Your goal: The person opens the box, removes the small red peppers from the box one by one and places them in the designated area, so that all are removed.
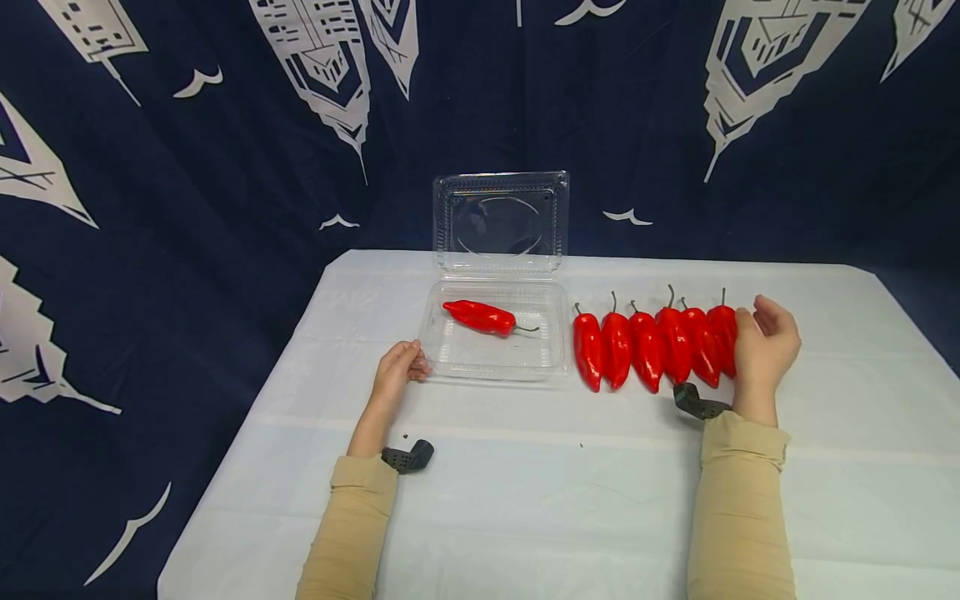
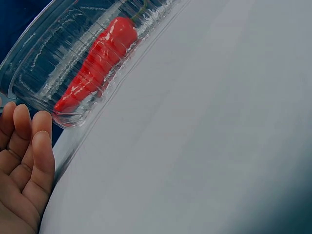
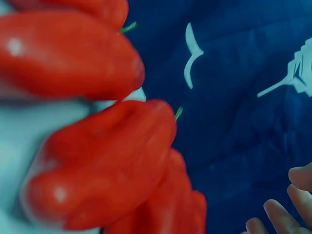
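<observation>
A clear plastic clamshell box [image 1: 495,364] stands open on the table with its lid [image 1: 500,218] raised at the back. One red pepper [image 1: 480,317] lies across its base, stem to the right. My left hand [image 1: 399,364] is at the box's front left corner, and in the left wrist view its loosely bent fingers [image 2: 43,151] are by the box wall. To the right of the box, several red peppers [image 1: 647,346] lie side by side, stems away from me. My right hand [image 1: 768,342] is beside the rightmost pepper [image 1: 723,333], fingers loosely bent; whether it touches the pepper is unclear.
A white cloth covers the table [image 1: 525,500]. Behind it hangs a dark blue curtain [image 1: 525,125] with white patterns. Black wrist cameras [image 1: 408,457] sit on both wrists, the right one close to the peppers' near tips.
</observation>
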### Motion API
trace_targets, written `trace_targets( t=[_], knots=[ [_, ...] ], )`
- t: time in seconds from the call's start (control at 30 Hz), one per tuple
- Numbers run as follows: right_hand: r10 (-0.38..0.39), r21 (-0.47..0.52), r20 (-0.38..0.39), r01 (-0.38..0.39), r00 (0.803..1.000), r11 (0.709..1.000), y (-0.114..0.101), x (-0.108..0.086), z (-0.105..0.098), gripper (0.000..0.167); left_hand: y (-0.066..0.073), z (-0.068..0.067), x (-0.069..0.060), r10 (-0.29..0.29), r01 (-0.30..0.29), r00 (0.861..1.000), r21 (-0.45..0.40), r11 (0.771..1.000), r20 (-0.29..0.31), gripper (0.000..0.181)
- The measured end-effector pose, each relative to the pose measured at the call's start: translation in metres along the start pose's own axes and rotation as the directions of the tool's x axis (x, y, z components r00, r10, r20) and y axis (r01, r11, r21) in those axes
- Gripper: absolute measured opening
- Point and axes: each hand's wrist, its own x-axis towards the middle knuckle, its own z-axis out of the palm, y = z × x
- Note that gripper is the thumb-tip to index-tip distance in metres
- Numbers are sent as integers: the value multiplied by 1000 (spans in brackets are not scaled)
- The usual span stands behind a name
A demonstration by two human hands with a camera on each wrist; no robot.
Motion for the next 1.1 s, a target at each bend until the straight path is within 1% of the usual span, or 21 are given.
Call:
trace_targets(
  t=[0.1, 0.2, 0.23, 0.27, 0.33, 0.4, 0.43, 0.47, 0.5, 0.57, 0.63, 0.67, 0.7, 0.8, 0.87, 1.1],
  knots=[
    [-18, 56, 4, 17, 1000, 998, -3, 1, 4, 36, 0, 0, 0, -2, 2, 1000, 0, 1000, 2, 22],
    [-39, 84, 24, 37, 999, 996, -6, 0, 8, 37, 0, -1, 0, -12, 12, 1000, -2, 1000, 9, 23],
    [-44, 85, 33, 41, 998, 996, -8, -2, 9, 38, 4, -1, -2, -16, 16, 1000, 3, 1000, 12, 23],
    [-41, 80, 35, 38, 999, 996, -20, -13, 11, 38, 8, 0, -4, -18, 18, 1000, 6, 1000, 17, 23],
    [-68, 85, 48, 63, 997, 994, -28, -21, 13, 38, 17, 2, -10, -21, 20, 999, 14, 1000, 25, 22],
    [-71, 87, 51, 66, 996, 994, -47, -40, 16, 36, 26, 3, -15, -21, 20, 999, 27, 999, 29, 22],
    [-73, 113, 51, 67, 996, 991, -56, -49, 17, 35, 30, 4, -18, -15, 14, 999, 34, 999, 32, 22],
    [-74, 124, 55, 67, 996, 990, -66, -59, 18, 34, 30, 4, -18, -11, 10, 999, 33, 999, 33, 22],
    [-92, 129, 63, 83, 994, 988, -67, -61, 19, 34, 30, 4, -18, -10, 9, 999, 33, 999, 33, 22],
    [-96, 120, 70, 87, 993, 989, -87, -81, 21, 33, 30, 4, -18, -9, 8, 999, 32, 999, 32, 23],
    [-106, 151, 80, 93, 991, 984, -95, -91, 24, 32, 29, 4, -17, -8, 7, 999, 31, 1000, 33, 23],
    [-121, 118, 86, 111, 989, 987, -101, -97, 25, 32, 29, 4, -17, -8, 7, 999, 32, 999, 34, 23],
    [-135, 98, 89, 127, 987, 987, -104, -101, 26, 32, 29, 4, -17, -9, 8, 999, 33, 999, 34, 22],
    [-162, 93, 113, 152, 980, 984, -109, -110, 31, 32, 30, 3, -17, -10, 9, 999, 38, 999, 35, 22],
    [-192, 57, 137, 186, 972, 981, -113, -115, 34, 34, 30, 3, -17, -9, 8, 999, 40, 999, 34, 23],
    [-238, 74, 205, 228, 949, 971, -118, -127, 47, 38, 29, 4, -17, 2, -4, 999, 42, 999, 41, 23]
  ],
)
